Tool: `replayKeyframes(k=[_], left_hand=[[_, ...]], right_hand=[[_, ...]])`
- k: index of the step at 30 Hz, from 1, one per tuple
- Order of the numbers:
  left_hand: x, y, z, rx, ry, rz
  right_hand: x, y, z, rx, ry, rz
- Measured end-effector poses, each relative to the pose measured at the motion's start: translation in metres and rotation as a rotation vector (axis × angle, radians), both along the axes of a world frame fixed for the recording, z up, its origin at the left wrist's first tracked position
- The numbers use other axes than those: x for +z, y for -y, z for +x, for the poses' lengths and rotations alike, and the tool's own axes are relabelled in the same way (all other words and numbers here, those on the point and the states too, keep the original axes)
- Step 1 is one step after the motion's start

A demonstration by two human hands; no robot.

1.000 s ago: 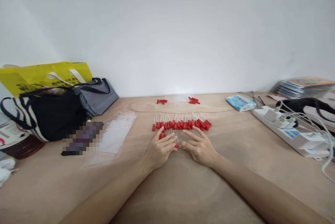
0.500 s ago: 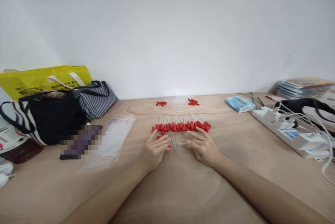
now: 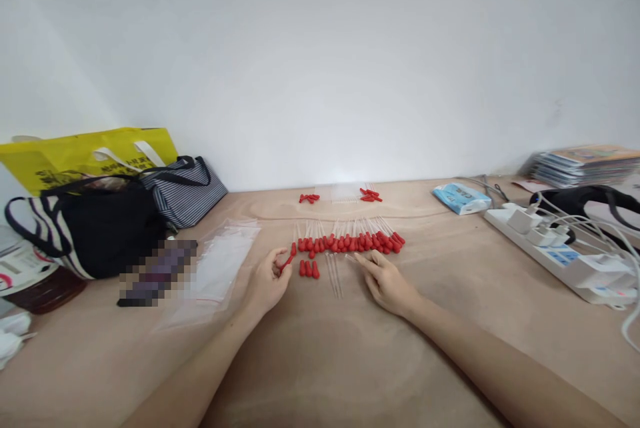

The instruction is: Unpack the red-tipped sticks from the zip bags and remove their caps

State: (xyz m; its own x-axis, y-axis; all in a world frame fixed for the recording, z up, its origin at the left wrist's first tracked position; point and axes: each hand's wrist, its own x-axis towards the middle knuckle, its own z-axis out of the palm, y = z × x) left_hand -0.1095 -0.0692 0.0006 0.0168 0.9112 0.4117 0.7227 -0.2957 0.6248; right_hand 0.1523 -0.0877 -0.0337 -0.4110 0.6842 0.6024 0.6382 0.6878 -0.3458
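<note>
My left hand (image 3: 271,279) is pinched around a red rubber bulb (image 3: 286,263). Between the fingers of my right hand (image 3: 389,283) is a clear glass dropper tube (image 3: 350,257), its end pointing left. Three loose red bulbs (image 3: 309,269) lie side by side to the right of my left hand. Bare glass tubes (image 3: 334,276) rest on the table between my hands. Just beyond them runs a row of droppers with red bulbs (image 3: 345,242), bulbs towards me and thin tubes pointing away.
Farther back are two small groups of red bulbs (image 3: 309,199) and glass tubes (image 3: 345,194). Clear plastic bags (image 3: 225,261) lie left, beside a blurred dark object (image 3: 159,273) and several bags (image 3: 185,191). On the right are a tissue pack (image 3: 461,199) and a power strip (image 3: 560,258).
My left hand has moved left, away from the loose bulbs, and now pinches one bulb. My right hand has closed its fingers around the glass tube.
</note>
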Motion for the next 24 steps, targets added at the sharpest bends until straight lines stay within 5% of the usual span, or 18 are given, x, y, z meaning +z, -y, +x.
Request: replayKeyframes(k=[8,14,24], left_hand=[[-0.001,-0.002,0.014,-0.008,0.105,-0.145],[-0.001,-0.004,0.009,-0.054,0.177,-0.242],[-0.006,-0.029,0.007,0.132,-0.082,0.039]], right_hand=[[0.000,0.001,-0.017,-0.132,-0.054,-0.022],[0.003,0.001,-0.029,-0.073,-0.115,-0.055],[0.016,0.009,-0.027,0.049,-0.045,-0.198]])
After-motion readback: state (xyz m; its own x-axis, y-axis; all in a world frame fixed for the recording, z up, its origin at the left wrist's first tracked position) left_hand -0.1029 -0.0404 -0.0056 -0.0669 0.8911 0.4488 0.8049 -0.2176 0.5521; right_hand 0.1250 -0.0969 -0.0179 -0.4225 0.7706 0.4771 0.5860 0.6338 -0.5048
